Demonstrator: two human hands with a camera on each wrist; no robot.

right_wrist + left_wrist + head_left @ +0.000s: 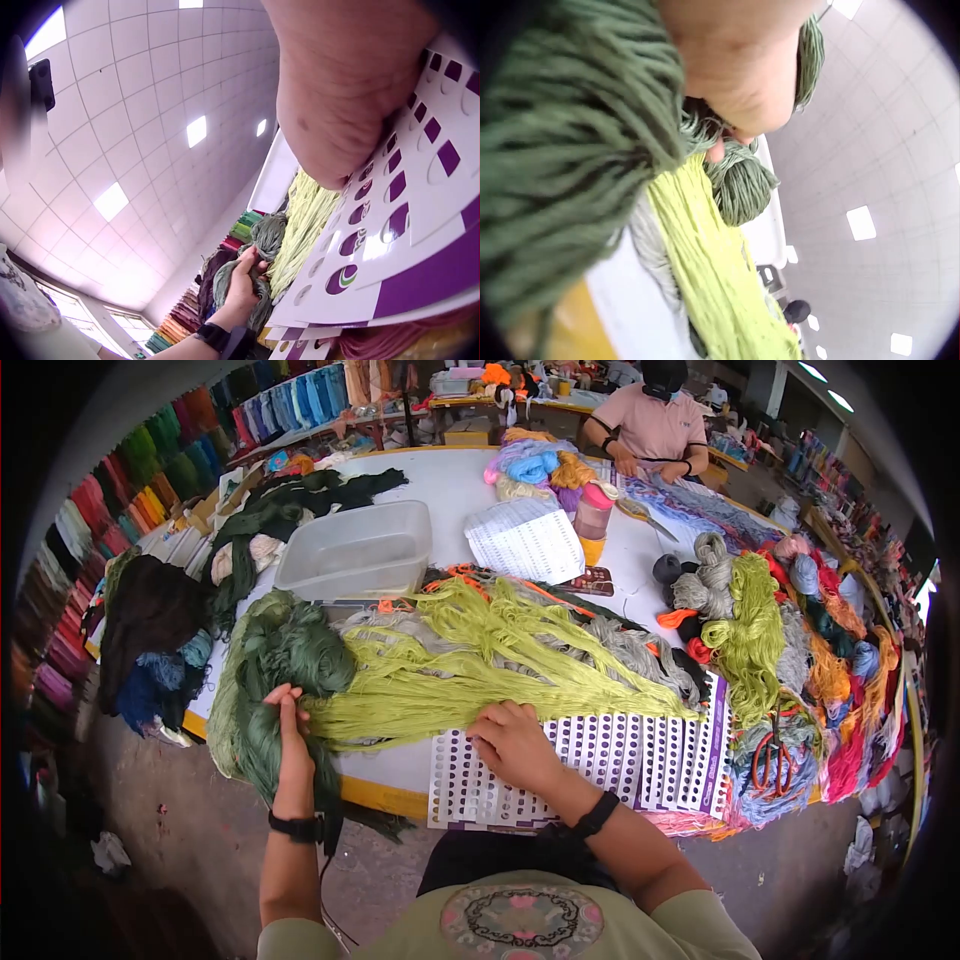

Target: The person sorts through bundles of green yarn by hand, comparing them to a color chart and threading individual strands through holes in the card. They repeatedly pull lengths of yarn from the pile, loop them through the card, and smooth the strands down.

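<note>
My left hand [293,745] grips a dark green skein of yarn [300,650] at the left end of the table, with the thumb and fingers round its strands. The same skein [570,150] fills the left of the left wrist view. Long lime-green yarn [420,705] stretches rightward from beside it over grey yarn [650,650]. My right hand [515,745] is at the front edge of the lime-green yarn, its fingers curled onto the strands and fingertips hidden. Under the right wrist lie white cards [600,760] with rows of punched holes and purple edges.
Behind the yarn stand a clear plastic bin [355,545], a printed sheet [525,540] and a pink-lidded bottle [594,515]. Colourful skeins [825,650] and red-handled scissors [772,760] lie at the right. Dark yarn [155,615] hangs at the left. A person [655,425] works across the table.
</note>
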